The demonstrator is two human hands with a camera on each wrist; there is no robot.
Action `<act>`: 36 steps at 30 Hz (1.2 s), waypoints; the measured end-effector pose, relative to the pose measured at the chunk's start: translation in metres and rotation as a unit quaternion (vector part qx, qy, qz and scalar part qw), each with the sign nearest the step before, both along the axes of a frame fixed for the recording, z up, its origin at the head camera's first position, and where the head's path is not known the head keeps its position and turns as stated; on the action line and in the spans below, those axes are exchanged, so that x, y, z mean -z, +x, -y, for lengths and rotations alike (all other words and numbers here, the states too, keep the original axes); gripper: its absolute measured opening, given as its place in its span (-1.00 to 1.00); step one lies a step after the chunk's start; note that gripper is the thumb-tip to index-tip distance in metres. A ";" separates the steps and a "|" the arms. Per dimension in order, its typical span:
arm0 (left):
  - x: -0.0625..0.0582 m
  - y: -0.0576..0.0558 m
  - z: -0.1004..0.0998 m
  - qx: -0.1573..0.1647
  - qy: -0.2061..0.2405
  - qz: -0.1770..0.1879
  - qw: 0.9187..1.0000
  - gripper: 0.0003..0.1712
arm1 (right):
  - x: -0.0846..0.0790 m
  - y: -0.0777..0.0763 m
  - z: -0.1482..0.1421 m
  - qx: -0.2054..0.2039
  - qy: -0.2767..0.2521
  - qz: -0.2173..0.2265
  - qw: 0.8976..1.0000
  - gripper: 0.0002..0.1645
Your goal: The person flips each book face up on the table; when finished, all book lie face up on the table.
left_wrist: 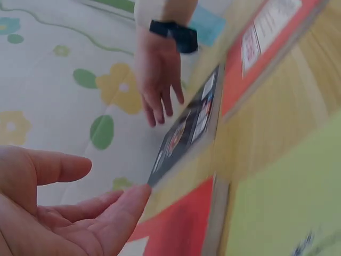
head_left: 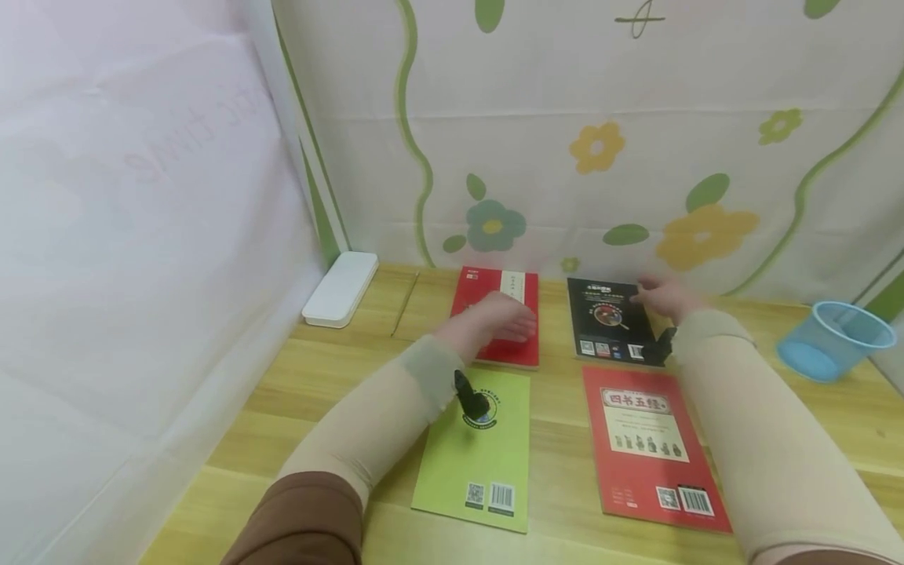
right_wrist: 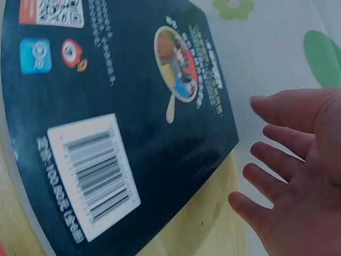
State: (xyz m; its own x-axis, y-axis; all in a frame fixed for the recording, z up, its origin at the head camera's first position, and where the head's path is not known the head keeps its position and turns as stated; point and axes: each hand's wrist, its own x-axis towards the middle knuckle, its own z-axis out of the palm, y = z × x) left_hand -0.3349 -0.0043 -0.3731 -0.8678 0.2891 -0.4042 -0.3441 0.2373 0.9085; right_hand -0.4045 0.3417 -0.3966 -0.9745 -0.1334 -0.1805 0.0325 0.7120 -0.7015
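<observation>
My left hand [head_left: 497,315] is over the red book [head_left: 528,345] at the back, fingers extended; whether it touches the cover cannot be told. In the left wrist view that hand [left_wrist: 69,213] has thumb and fingers apart, with nothing between them. By the upper right corner of the black book [head_left: 589,314] is my right hand [head_left: 671,298]. The right wrist view shows this hand [right_wrist: 298,165] with spread fingers, apart from the black book [right_wrist: 133,138]. Nearer me lie a yellow-green book [head_left: 452,471], partly under my left forearm, and a second red book [head_left: 614,479] with a white title panel.
A white flat case [head_left: 342,289] lies at the back left, with a thin stick [head_left: 405,304] beside it. At the right, a translucent blue cup [head_left: 822,345] stands tilted-looking on the wooden table [head_left: 558,479]. A flower-patterned cloth [head_left: 537,157] hangs behind.
</observation>
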 end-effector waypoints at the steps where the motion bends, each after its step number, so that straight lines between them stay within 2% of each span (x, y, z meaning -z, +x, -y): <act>1: 0.001 0.001 -0.005 0.002 0.023 0.012 1.000 -0.67 | 0.003 -0.002 -0.003 -0.003 0.006 -0.001 1.000 -0.13; 2: 0.001 0.003 -0.011 0.006 0.039 0.022 0.999 -0.67 | 0.006 -0.004 -0.005 -0.009 0.009 -0.002 1.000 -0.09; 7: 0.006 0.014 -0.039 0.017 0.045 0.034 0.998 -0.68 | 0.021 -0.017 -0.018 -0.024 0.036 -0.014 0.999 0.08; 10: 0.009 0.019 -0.056 0.008 0.043 0.042 0.998 -0.63 | 0.020 -0.018 -0.017 -0.037 0.038 -0.001 0.999 0.15; 15: 0.012 0.027 -0.076 -0.027 0.037 0.055 0.997 -0.53 | 0.009 -0.009 -0.003 -0.052 0.052 0.023 0.997 0.16; 21: 0.014 0.031 -0.084 -0.054 0.037 0.054 0.996 -0.48 | 0.011 -0.010 0.006 -0.068 0.056 0.018 0.996 0.08; 26: 0.012 0.033 -0.085 -0.068 0.010 0.062 0.996 -0.47 | 0.024 -0.023 -0.006 -0.098 0.055 -0.020 0.994 0.08; 28: 0.012 0.034 -0.087 -0.073 0.016 0.065 0.995 -0.46 | 0.028 -0.027 -0.011 -0.097 0.068 -0.028 0.993 0.11; 36: 0.013 0.031 -0.089 -0.105 0.031 0.086 0.990 -0.46 | 0.018 -0.022 -0.001 -0.069 0.072 0.029 0.995 0.26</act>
State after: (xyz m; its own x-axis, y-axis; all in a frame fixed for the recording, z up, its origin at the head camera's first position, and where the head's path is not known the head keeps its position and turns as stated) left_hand -0.3043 0.0848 -0.3858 -0.8313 0.1386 -0.5383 -0.5309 0.0886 0.8428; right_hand -0.4266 0.3423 -0.4147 -0.9361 -0.2331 -0.2635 -0.0340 0.8054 -0.5917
